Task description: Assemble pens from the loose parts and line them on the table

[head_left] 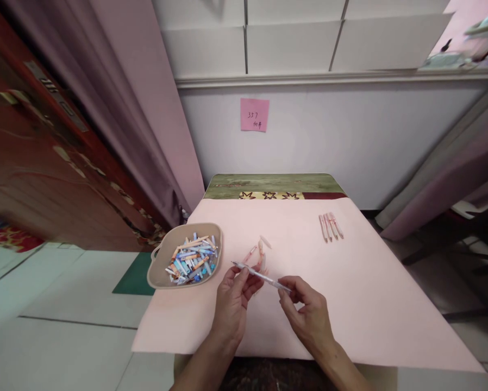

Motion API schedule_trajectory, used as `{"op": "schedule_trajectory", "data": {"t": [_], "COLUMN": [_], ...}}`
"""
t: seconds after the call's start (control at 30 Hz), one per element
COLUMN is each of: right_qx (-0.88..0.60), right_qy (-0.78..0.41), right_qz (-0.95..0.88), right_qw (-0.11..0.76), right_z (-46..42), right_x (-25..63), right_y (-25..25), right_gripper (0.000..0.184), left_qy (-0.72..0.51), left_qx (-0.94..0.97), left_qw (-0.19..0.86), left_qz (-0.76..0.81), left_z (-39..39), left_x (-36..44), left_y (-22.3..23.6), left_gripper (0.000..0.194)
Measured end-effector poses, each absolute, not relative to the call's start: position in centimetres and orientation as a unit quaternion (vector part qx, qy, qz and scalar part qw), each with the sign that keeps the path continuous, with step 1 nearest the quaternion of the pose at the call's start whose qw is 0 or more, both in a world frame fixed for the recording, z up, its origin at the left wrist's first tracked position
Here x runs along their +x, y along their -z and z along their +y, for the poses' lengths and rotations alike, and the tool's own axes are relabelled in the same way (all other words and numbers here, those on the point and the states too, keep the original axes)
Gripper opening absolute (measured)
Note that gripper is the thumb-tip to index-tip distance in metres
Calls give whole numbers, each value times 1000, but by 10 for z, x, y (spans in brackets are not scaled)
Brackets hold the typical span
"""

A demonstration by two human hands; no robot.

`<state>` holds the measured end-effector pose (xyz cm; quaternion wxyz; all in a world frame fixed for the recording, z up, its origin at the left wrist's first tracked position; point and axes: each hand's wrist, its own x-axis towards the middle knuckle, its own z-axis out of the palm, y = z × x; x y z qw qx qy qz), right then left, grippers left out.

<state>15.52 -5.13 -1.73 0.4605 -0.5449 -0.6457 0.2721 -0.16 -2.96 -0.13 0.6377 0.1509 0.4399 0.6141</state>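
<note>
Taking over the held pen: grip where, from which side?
Likely pinch the pen crosswise from above, midway between the hands: it is slim and straight, bare there, with the left hand and right hand holding either side.

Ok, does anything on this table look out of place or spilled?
The basket looks odd: its left side seems to jut past the edge of the table. Loose pinkish pieces lie at mixed angles beyond the left hand, unlike the neat row of pens on the right. I see nothing clearly spilled or broken.
</note>
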Motion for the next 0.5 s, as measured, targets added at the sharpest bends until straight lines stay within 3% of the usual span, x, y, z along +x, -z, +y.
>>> {"op": "schedule_trajectory", "data": {"t": [0.5], "right_qx": [-527], "right_qy": [-293], "right_qz": [-622], "right_qw": [500], "right_z": [-56], "right_x": [155], "right_y": [26], "right_gripper": [15], "left_qy": [-617], "left_qx": [155], "left_qw": [636], "left_qz": [437], "left_z": [-33], "left_x": [3], "left_y": [-4], "left_gripper": [23]}}
